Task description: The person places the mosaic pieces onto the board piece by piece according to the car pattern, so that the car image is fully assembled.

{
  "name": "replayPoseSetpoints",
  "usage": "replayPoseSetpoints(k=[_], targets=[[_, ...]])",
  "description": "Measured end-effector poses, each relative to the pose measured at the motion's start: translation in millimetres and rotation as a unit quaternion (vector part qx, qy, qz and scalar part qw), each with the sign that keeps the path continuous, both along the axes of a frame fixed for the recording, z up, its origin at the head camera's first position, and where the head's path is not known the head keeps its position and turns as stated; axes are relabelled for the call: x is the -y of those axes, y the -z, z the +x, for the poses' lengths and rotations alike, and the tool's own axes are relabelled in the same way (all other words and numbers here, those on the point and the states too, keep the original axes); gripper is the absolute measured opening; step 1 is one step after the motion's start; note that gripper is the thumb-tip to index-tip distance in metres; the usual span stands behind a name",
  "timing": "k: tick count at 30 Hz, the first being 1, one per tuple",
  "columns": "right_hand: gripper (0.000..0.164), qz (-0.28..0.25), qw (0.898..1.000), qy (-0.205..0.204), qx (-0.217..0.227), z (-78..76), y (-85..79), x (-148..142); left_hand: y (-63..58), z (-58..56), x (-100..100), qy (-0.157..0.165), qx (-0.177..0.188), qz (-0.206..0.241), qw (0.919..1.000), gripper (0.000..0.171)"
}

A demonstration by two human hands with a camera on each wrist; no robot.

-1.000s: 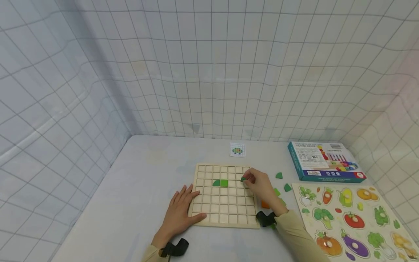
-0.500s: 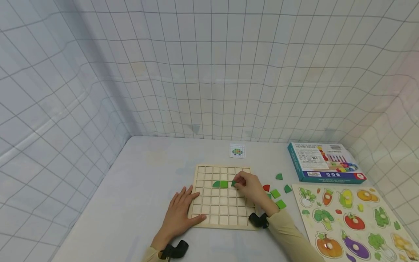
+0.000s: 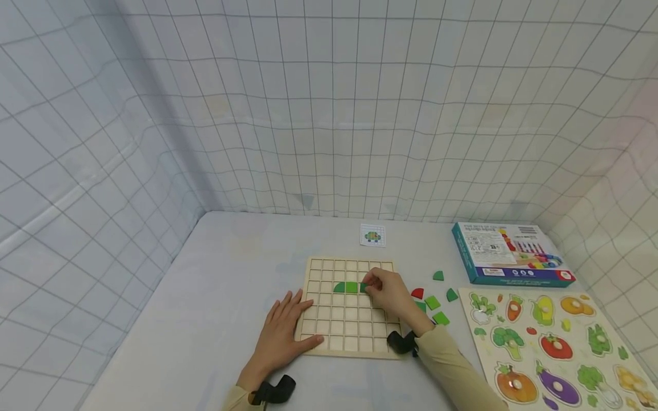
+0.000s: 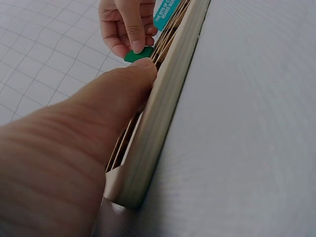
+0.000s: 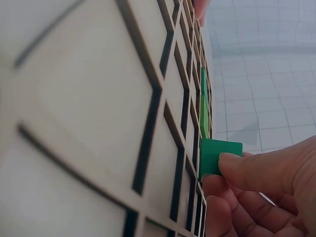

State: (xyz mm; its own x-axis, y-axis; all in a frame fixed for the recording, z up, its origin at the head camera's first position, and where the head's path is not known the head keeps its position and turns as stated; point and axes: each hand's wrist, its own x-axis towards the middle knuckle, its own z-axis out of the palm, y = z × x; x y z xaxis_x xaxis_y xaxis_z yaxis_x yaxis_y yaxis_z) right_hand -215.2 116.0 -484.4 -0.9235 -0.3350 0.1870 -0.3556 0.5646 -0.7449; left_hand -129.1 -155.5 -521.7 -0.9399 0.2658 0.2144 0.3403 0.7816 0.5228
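A wooden grid board (image 3: 354, 354) lies on the table, with a dark green quarter-circle tile (image 3: 340, 287) and a light green square tile (image 3: 352, 287) side by side in its cells. My right hand (image 3: 386, 290) pinches another dark green tile (image 5: 213, 153) between thumb and fingers, its lower edge at the cell to the right of the light green square. Part of this tile is hidden by the fingertips in the head view. My left hand (image 3: 284, 331) rests along the board's left edge, fingers spread and thumb over the front left corner.
Right of the board lie loose tiles: a red quarter-circle (image 3: 417, 293), green squares (image 3: 440, 318) and dark green quarter-circles (image 3: 452, 295). Behind stands a small pattern card (image 3: 372, 235). A teal-edged toy box (image 3: 514, 251) and a vegetable puzzle board (image 3: 526, 358) occupy the right side.
My right hand has moved left across the board, carrying the dark green tile to beside the light green square. Its arm uncovers the red tile. The left hand stays still.
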Motion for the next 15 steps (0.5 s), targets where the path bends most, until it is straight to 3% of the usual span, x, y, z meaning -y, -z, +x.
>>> replayPoseSetpoints(k=[15], targets=[[0.009, 0.026, 1.000, 0.005, 0.003, -3.3, 2.7, 2.1, 0.1, -0.6, 0.3, 0.005, -0.005, 0.002, 1.0000, 0.081]])
